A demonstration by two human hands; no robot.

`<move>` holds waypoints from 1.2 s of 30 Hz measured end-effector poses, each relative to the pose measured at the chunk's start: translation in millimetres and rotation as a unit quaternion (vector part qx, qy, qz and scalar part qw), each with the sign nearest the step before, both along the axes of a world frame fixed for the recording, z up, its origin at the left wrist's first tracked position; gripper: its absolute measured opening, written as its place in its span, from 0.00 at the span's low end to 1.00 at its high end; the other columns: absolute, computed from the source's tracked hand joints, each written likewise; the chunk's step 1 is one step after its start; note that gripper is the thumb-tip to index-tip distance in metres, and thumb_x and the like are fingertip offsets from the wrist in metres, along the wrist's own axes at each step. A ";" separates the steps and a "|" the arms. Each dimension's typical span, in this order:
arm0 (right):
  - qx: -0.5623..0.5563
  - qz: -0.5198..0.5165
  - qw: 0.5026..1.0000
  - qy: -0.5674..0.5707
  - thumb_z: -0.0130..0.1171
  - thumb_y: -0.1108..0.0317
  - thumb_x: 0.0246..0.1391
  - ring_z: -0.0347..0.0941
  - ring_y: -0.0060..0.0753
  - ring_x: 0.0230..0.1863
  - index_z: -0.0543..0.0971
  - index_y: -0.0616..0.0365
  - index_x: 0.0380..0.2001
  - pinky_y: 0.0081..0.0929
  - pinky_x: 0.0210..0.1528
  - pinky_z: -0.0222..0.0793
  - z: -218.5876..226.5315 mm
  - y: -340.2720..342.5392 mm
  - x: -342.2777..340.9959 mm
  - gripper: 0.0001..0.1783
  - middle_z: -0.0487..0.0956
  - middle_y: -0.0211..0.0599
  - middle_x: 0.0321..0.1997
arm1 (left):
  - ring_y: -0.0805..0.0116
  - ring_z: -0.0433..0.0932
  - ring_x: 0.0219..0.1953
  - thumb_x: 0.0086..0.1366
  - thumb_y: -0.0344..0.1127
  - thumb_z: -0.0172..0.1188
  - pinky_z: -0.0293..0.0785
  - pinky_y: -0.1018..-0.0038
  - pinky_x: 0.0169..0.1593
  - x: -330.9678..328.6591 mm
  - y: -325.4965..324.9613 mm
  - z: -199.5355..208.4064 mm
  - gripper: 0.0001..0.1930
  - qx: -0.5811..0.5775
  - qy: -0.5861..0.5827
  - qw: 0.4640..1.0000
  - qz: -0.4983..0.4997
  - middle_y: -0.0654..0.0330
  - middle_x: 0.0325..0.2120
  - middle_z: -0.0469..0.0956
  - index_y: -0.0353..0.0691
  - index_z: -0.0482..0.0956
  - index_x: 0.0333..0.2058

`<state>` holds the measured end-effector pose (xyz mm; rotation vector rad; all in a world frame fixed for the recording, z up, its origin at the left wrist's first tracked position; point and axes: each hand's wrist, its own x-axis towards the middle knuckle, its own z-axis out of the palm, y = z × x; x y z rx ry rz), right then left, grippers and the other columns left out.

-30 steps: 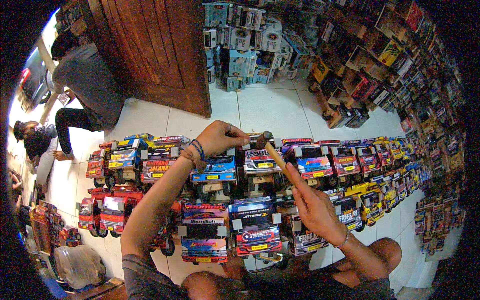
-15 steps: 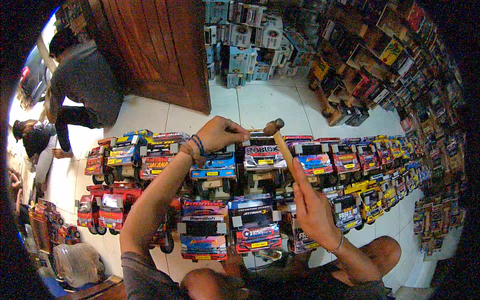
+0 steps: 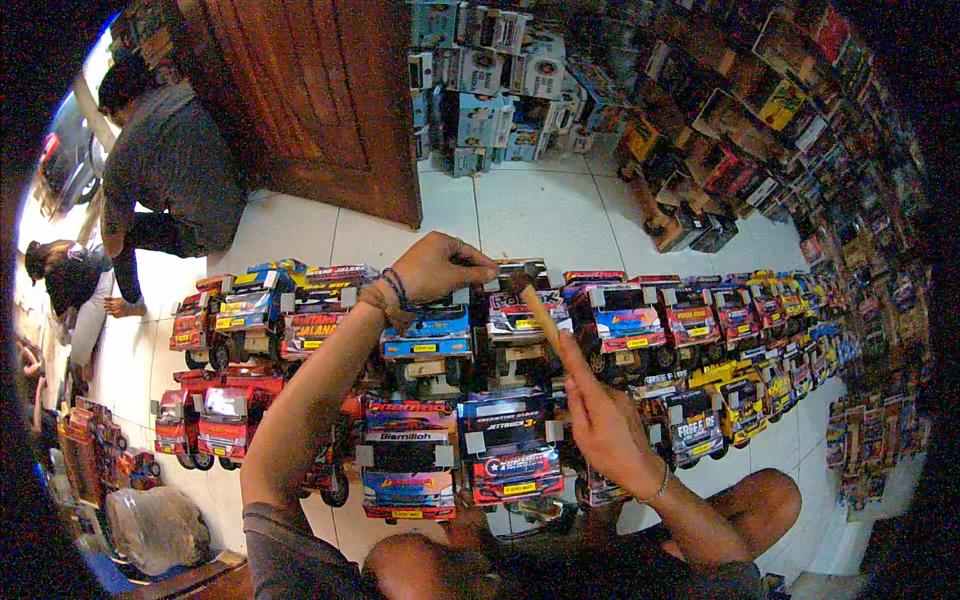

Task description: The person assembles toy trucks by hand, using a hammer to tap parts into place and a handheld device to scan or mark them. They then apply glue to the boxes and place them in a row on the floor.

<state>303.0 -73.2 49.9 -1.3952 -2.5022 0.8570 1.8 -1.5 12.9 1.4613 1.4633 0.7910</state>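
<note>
My right hand is wrapped round the pale wooden handle of a hammer. The hammer's dark head is over the upper front of a white, red and black toy truck, close to my left fingertips. My left hand, with bracelets at the wrist, is pinched closed at that truck's upper left corner. Whatever lies between its fingertips is too small to make out. Beneath my left wrist stands a blue toy truck. Nearer to me are a dark blue and red truck and a multicoloured truck.
Two rows of toy trucks run across the tiled floor, with red trucks at left. A wooden door stands behind. Stacked boxes and more piled goods fill the back and right. Two people are at far left.
The hammer has swung down and left, its head now over the truck beside my left fingertips. My right hand has shifted left with it; my left hand has stayed in place.
</note>
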 end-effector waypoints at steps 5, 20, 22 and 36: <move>0.044 -0.062 0.990 0.116 0.46 0.70 0.68 0.80 0.58 0.31 0.50 0.45 0.74 0.45 0.33 0.74 -0.2 -0.3 2.5 0.35 0.81 0.57 0.46 | 0.74 0.81 0.33 0.62 0.39 0.69 0.77 0.75 0.44 -0.8 1.3 -4.2 0.14 0.036 -0.003 0.999 -0.007 0.58 0.32 0.86 0.34 0.87 0.41; 0.050 0.024 0.998 0.010 0.46 0.72 0.66 0.80 0.59 0.35 0.51 0.44 0.74 0.47 0.34 0.75 -4.7 3.9 6.1 0.36 0.80 0.54 0.52 | 0.73 0.81 0.34 0.62 0.38 0.68 0.78 0.74 0.45 -2.5 1.2 -3.5 0.14 0.028 -0.011 0.999 -0.026 0.57 0.33 0.86 0.33 0.86 0.41; 0.077 0.008 0.997 -0.001 0.47 0.73 0.66 0.80 0.59 0.36 0.52 0.45 0.74 0.47 0.35 0.75 -7.1 5.1 5.9 0.36 0.79 0.55 0.52 | 0.73 0.81 0.34 0.63 0.38 0.68 0.78 0.75 0.45 -2.3 1.4 -2.7 0.14 0.024 0.000 1.000 -0.021 0.57 0.33 0.86 0.33 0.86 0.41; 0.146 0.016 0.986 0.081 0.50 0.71 0.64 0.80 0.56 0.32 0.56 0.44 0.73 0.48 0.31 0.75 -7.3 4.4 8.5 0.35 0.83 0.51 0.41 | 0.75 0.80 0.32 0.63 0.40 0.68 0.77 0.77 0.41 -1.9 0.8 -1.9 0.15 0.018 0.001 1.000 -0.017 0.59 0.32 0.85 0.33 0.86 0.42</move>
